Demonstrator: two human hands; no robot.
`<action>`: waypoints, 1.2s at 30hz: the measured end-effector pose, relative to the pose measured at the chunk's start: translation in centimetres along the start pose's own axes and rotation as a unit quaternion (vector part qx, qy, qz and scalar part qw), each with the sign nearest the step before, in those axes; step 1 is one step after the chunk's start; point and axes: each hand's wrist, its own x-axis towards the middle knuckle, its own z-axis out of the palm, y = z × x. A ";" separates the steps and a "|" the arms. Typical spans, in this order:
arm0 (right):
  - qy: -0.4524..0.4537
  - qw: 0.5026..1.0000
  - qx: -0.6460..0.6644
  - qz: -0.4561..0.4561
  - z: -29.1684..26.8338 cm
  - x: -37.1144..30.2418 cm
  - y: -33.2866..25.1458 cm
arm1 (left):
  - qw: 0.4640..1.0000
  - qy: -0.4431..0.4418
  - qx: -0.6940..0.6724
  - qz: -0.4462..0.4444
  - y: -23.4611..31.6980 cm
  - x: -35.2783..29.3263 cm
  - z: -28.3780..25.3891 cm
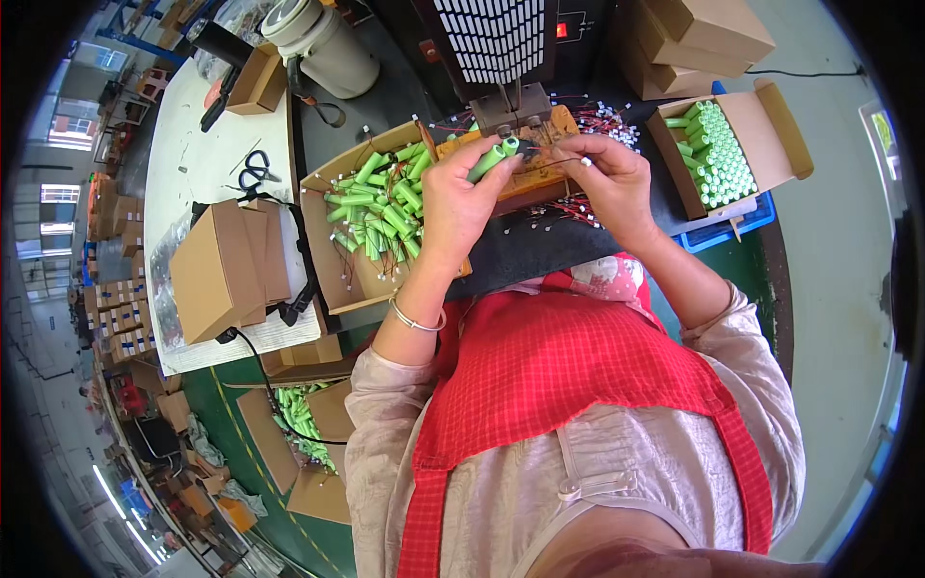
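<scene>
In the head view, the left hand (462, 197) is pinching a green cylindrical battery cell (489, 160), its grip closed around the cell's lower half so the top end is pointing at the welding head (511, 108) of the machine near the far edge of the desk (193, 159). The right hand (612, 178) is holding a thin wire lead (564, 162) between thumb and fingertips, its grip narrow, and is bringing the lead's end toward the cell's tip just above the wooden jig (540, 173).

To my eye, the step is going best when the cell is sitting steady against the jig, its end square under the head, with the lead lying flat on the terminal and fingers staying clear of the contact point.

One cell is being handled. An open cardboard box (332, 246), just left of the hands, is holding a loose heap of green cells with leads, too many to count. A second open box (766, 135), toward the right edge, is carrying cells packed upright in rows, also too many to count. A third box of green cells (294, 409) is sitting lower down on the floor. One pair of scissors (255, 171) is lying on the left part of the desk, beside folded brown cartons (226, 270). Loose red-and-black leads (617, 120) are spreading behind the jig.
</scene>
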 end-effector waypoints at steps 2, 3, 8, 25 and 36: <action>0.007 0.998 -0.055 -0.034 0.1 0.1 -0.1 | 0.998 0.020 0.040 0.033 0.1 0.1 0.3; 0.007 0.998 -0.054 -0.035 0.1 0.3 0.0 | 0.998 0.021 0.041 0.034 0.0 0.2 0.3; 0.005 0.987 -0.116 -0.110 0.3 0.8 0.6 | 0.986 0.064 0.063 0.140 -0.9 0.6 0.6; 0.006 0.954 -0.237 -0.184 -0.5 0.2 -2.4 | 0.990 0.068 0.099 0.072 0.7 -0.5 -0.9; -0.197 0.923 -0.063 -0.325 -6.0 -4.9 -12.8 | 0.888 0.341 -0.115 0.288 14.2 -7.7 -5.2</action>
